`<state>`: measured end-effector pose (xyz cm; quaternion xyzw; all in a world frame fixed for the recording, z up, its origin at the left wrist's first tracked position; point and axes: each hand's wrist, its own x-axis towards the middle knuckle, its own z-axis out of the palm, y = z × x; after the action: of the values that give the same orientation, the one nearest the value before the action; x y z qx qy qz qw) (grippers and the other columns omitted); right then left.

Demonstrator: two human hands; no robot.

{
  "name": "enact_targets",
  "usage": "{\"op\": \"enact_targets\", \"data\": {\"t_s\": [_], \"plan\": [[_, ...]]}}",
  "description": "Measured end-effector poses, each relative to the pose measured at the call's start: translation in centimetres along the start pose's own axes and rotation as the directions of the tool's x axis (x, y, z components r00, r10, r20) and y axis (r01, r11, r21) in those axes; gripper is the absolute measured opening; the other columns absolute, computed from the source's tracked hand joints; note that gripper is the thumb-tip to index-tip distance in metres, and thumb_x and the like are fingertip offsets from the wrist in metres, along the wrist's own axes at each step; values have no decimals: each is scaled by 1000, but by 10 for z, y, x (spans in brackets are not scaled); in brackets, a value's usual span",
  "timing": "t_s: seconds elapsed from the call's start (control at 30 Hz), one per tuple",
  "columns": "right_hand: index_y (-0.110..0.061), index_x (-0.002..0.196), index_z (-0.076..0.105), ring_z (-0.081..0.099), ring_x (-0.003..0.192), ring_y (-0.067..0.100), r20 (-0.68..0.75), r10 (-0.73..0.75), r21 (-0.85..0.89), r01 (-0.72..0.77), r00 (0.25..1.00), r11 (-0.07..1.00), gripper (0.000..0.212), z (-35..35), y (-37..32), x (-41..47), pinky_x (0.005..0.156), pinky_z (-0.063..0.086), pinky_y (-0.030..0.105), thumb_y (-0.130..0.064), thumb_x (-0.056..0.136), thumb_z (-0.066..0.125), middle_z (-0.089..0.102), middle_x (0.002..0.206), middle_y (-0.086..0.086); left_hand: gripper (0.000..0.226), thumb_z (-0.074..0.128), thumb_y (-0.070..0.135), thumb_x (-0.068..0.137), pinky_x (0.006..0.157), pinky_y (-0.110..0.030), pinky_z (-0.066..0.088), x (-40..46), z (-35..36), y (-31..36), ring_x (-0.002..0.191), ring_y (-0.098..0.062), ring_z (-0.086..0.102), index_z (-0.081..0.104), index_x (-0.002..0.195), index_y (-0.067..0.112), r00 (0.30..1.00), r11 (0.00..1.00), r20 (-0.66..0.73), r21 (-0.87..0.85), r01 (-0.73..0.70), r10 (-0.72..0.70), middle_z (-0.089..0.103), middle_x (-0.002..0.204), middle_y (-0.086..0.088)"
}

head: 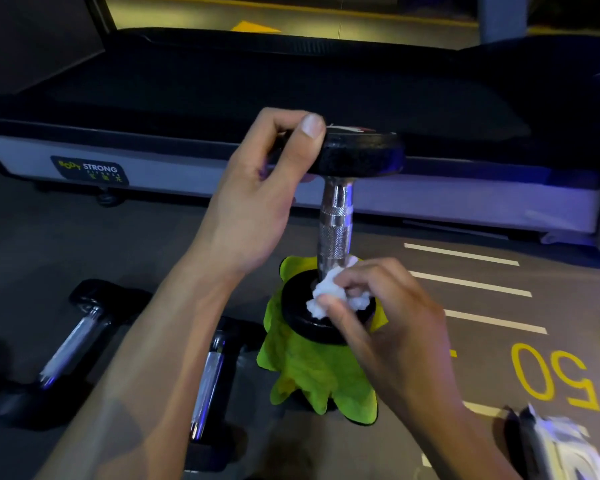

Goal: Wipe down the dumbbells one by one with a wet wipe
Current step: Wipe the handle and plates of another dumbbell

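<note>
Reading labels first: grey side rail of the treadmill [174,174] carried a dark badge w/ "BODY STRONG" in yellow and white; a smaller line under it was too blurred to read. Floor [482,271] at right had white stripes and a yellow "50", upside down from our view.

Our left hand [257,202] was clenched on the top head of an upright dumbbell [336,223], thumb across the rim, fingers curled over the far side. Dumbbell stood on end, chrome knurled handle vertical, bottom head resting on a lime-green cloth [312,375] spread on the floor, just in front of the treadmill.

Our right hand [388,327] pinched a crumpled white wet wipe [329,294] btwn thumb and fingertips, fingers mostly closed round it. Wipe pressed against upper face of the bottom head, touching base of the handle.

Two other dumbbells lay on their sides at left: one [73,341] far left, one [208,379] partly behind our left forearm, close to the cloth's edge. Bottom right corner: a dark pack w/ white sheets [561,445], blurred, contents unclear.
</note>
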<state>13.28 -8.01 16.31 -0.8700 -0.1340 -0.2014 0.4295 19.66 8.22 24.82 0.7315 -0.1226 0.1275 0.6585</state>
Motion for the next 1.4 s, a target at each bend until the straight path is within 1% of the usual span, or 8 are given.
{"op": "enact_targets", "data": {"t_s": [0.23, 0.47, 0.63, 0.77, 0.83, 1.07, 1.27, 1.4], "plan": [[-26, 81, 74, 58, 78, -6, 145, -24, -17, 27, 989, 999, 15, -8, -2, 19, 69, 36, 2, -13, 83, 82, 58, 79, -22, 17, 50, 40, 105, 85, -28, 55, 0, 3, -1, 107, -25, 67, 63, 106, 30, 1000, 1000, 17, -10, -23, 23, 68, 115, -11], [-14, 91, 69, 58, 78, 8, -211, -164, -66, 153, 964, 986, 4, -13, -13, 52, 69, 50, 25, -13, 93, 72, 60, 91, -4, 17, 49, 37, 107, 83, -31, 59, 0, 3, -1, 111, -29, 67, 62, 107, 27, 1000, 1000, -12, -23, 7, -7, 68, 115, -9], [-20, 87, 68, 50, 79, -1, 62, -121, -85, 126, 991, 988, 12, 1, 4, 12, 74, 36, 5, -11, 91, 75, 59, 89, -11, 16, 48, 35, 109, 76, -17, 53, 3, 5, 1, 109, -23, 69, 62, 105, 27, 1000, 999, 0, -25, 31, -31, 68, 106, 4], [-15, 92, 68, 47, 75, -2, -100, -157, -82, 149, 983, 985, 5, -12, -4, 43, 71, 35, 6, -12, 93, 72, 58, 87, -10, 22, 48, 37, 109, 80, -35, 60, 3, 8, 1, 105, -21, 71, 63, 112, 20, 999, 999, -20, 3, 49, -49, 67, 104, 6], [-13, 93, 67, 51, 75, 0, -136, -140, -53, 134, 981, 990, 4, -11, -4, 47, 71, 37, 10, -11, 94, 70, 57, 88, -10, 25, 48, 41, 108, 86, -44, 60, 4, 7, 0, 98, -16, 73, 63, 113, 21, 996, 996, -43, 21, 82, -81, 68, 102, 11], [-25, 89, 63, 70, 83, 7, 53, 237, 134, -242, 970, 961, 14, -16, 45, 30, 78, 59, 40, -15, 95, 70, 71, 86, -10, 25, 44, 39, 110, 77, -27, 54, 6, 1, -5, 100, -18, 73, 61, 112, 21, 993, 995, -69, -15, 95, -96, 72, 110, -3], [-16, 97, 59, 70, 81, 41, 269, 215, 312, -296, 939, 903, 13, 5, 21, 31, 79, 52, 64, -28, 100, 55, 77, 87, 8, 19, 52, 43, 105, 82, -24, 56, 4, 8, -7, 95, -9, 67, 63, 106, 27, 999, 999, -42, -48, -25, 23, 67, 100, 6], [-23, 89, 66, 74, 86, 1, 149, 227, 132, -247, 962, 960, 7, -11, 8, 5, 84, 58, 30, -20, 94, 70, 77, 89, -19, 24, 54, 49, 95, 82, -28, 58, 5, 7, -10, 94, -8, 66, 65, 105, 29, 994, 997, -88, -53, -64, 59, 67, 98, 7]]}}
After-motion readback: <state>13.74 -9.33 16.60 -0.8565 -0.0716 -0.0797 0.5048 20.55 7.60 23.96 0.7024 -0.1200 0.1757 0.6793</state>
